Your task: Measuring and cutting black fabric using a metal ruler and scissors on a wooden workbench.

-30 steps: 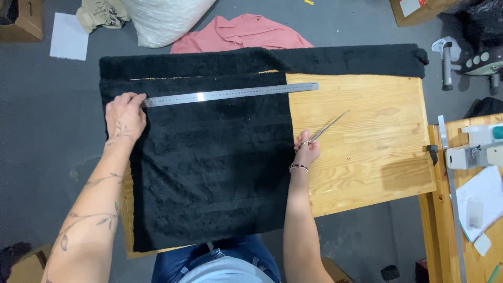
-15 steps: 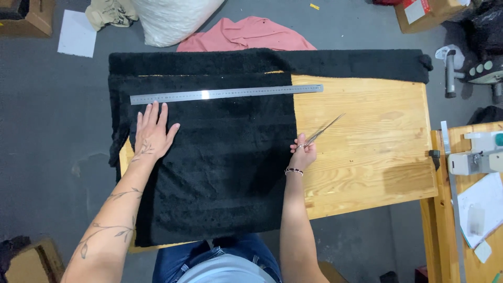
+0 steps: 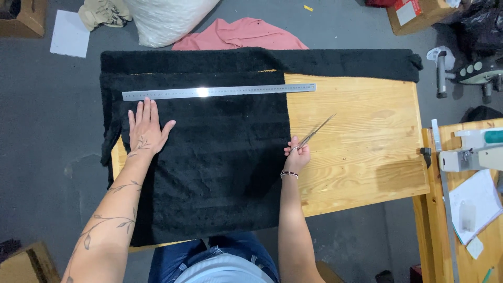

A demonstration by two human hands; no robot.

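Fabric (image 3: 209,167), black and nubby like fleece, covers the left half of the pale pine surface (image 3: 361,157) and drapes over its left and near edges; a folded band of the same cloth runs along the whole far edge. A long steel ruler (image 3: 219,91), flat and shiny, lies across the fabric near the far edge, its right end reaching onto bare wood. The left hand (image 3: 145,130) rests palm down on the cloth just below the ruler's left end, fingers spread flat, gripping nothing. The right hand (image 3: 297,154) sits at the fabric's right edge, its grip closed around the handles of slim metal scissors (image 3: 314,132), whose blades are together and point toward the far right corner over bare wood.
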